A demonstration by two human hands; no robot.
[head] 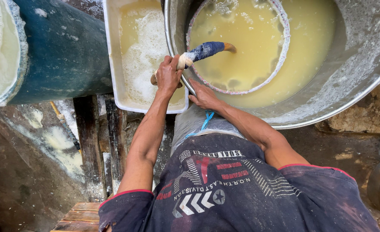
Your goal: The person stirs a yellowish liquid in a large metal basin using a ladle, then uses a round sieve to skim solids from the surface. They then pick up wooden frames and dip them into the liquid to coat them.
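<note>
My left hand (168,75) grips the near end of a wooden stick (205,50) wrapped in blue and white cloth. The stick slants up to the right and its far end dips into yellow liquid inside a round sieve ring (284,51). That ring floats in a large metal basin (361,81) full of the same yellow liquid. My right hand (203,96) rests flat against the basin's near rim, fingers spread, holding nothing.
A white rectangular tub (112,64) of foamy yellow liquid stands left of the basin. Further left lies a dark blue barrel (65,47) with white foam at its mouth. Wet wooden planks (91,141) and splashed ground lie below. A rough stone (370,116) is at right.
</note>
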